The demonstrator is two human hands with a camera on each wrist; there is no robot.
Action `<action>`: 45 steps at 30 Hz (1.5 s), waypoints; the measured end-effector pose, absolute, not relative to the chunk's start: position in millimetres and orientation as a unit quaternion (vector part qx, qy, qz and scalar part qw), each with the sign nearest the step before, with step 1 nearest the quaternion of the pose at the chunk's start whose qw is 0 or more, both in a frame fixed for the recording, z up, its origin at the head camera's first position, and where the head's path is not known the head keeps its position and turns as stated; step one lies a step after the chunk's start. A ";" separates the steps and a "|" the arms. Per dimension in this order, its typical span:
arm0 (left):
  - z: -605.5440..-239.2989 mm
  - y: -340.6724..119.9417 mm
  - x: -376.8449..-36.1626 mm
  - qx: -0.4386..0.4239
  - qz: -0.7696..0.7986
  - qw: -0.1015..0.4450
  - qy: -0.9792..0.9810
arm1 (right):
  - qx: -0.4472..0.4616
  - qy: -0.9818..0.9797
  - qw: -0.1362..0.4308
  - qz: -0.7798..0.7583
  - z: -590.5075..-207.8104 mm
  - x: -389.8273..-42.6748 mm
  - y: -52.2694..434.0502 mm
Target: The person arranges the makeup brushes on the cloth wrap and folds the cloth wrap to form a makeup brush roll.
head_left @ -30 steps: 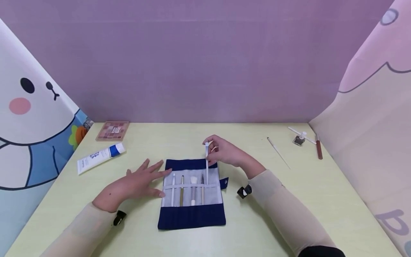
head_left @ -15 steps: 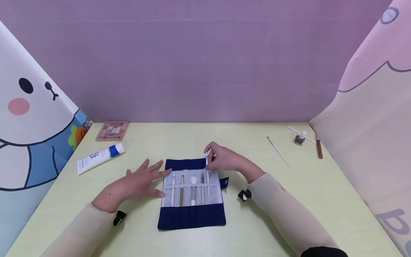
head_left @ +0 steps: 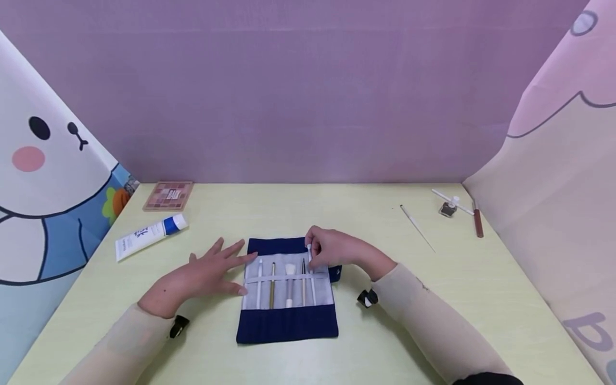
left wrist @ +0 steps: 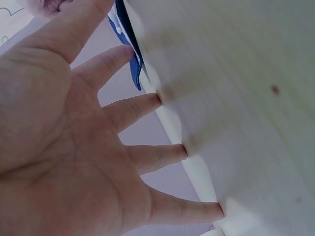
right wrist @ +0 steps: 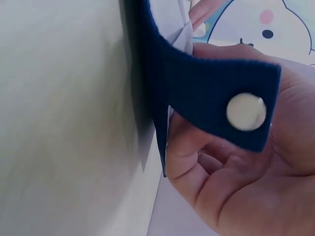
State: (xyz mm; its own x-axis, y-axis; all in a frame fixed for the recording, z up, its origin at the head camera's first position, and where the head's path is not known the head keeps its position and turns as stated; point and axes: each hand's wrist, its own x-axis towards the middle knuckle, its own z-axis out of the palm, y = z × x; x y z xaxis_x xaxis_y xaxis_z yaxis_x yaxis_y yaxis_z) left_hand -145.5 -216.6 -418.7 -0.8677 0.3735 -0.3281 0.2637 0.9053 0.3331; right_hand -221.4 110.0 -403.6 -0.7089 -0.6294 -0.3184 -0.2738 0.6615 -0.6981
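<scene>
A navy roll-up pouch (head_left: 287,321) with a grey lining lies unrolled in the middle of the table. Several brushes stand in its slots under a grey band. My right hand (head_left: 314,252) pinches the top of a white brush (head_left: 313,283), which sits in the rightmost slot. My left hand (head_left: 226,267) lies flat on the table with fingers spread, its fingertips at the pouch's left edge. The left wrist view shows that open palm (left wrist: 59,147) and a bit of the blue pouch edge (left wrist: 129,44). In the right wrist view, the pouch's navy strap with a white snap (right wrist: 246,112) crosses in front of my right hand's curled fingers (right wrist: 236,187).
A white tube with a blue cap (head_left: 150,235) and a pink eyeshadow palette (head_left: 169,196) lie at the back left. At the back right lie a thin stick (head_left: 417,229), a small jar (head_left: 448,208) and a brown pencil (head_left: 478,222). Printed fabric walls enclose three sides.
My right hand has come down towards me, sliding the white brush deeper into the rightmost slot under the band. The left hand has not moved.
</scene>
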 end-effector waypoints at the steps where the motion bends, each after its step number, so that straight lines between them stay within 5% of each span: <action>1: -418.2 -216.4 -145.4 0.167 0.140 0.196 0.956 | -0.263 0.870 0.279 -0.311 -403.7 -221.0 110.0; 22: -414.5 -214.2 -146.0 0.169 0.136 0.196 0.956 | -0.259 0.875 0.280 -0.299 -401.7 -225.5 125.2; 45: -414.2 -215.5 -144.0 0.173 0.135 0.199 0.955 | -0.129 0.885 0.092 -0.437 -385.1 -284.5 238.8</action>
